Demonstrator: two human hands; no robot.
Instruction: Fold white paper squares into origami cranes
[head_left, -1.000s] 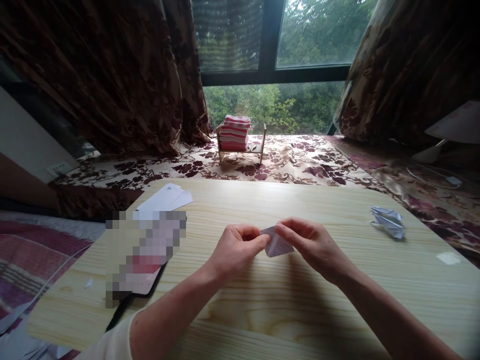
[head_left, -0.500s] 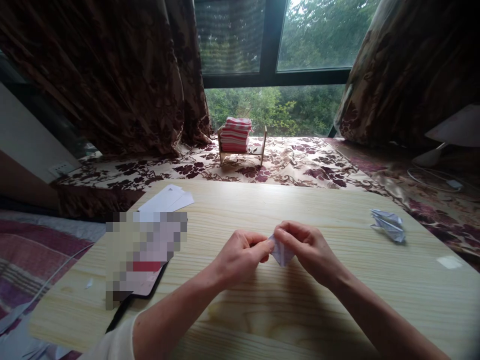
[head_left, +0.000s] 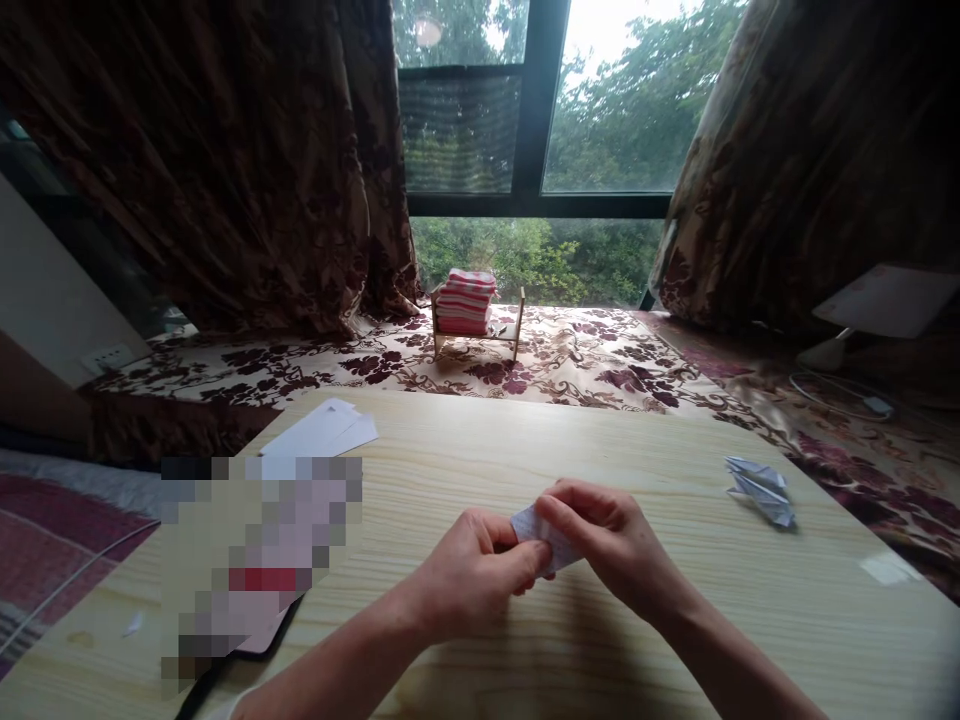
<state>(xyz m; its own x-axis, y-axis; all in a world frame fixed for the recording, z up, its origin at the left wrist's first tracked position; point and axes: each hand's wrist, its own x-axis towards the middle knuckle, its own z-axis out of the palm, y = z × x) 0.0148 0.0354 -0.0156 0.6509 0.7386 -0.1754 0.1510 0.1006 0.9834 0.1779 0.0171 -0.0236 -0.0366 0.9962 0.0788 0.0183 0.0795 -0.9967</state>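
Observation:
A small folded piece of paper (head_left: 564, 553), pale with faint printing or lines, is held up between both hands over the wooden table (head_left: 450, 450). My left hand (head_left: 480, 565) pinches its left and lower side between thumb and fingers. From the right, my right hand (head_left: 600, 520) grips the upper edge, thumb in front. My fingers cover much of the paper, so its full shape is hidden. Farther right on the table lies a folded paper piece (head_left: 761, 492) with several pointed layers.
White paper sheets (head_left: 315, 432) lie at the table's back left, beside a partly pixelated flat device (head_left: 270, 635). A paper scrap (head_left: 133, 625) is near the left edge. On the window ledge stands a small wooden rack (head_left: 517, 325) with folded striped cloths (head_left: 465, 303); a lamp (head_left: 877, 300) is at right.
The paper has been turned in my fingers, from a downward-pointing corner to a slanted, flatter face. The camera has tilted up slightly, so everything sits lower in view.

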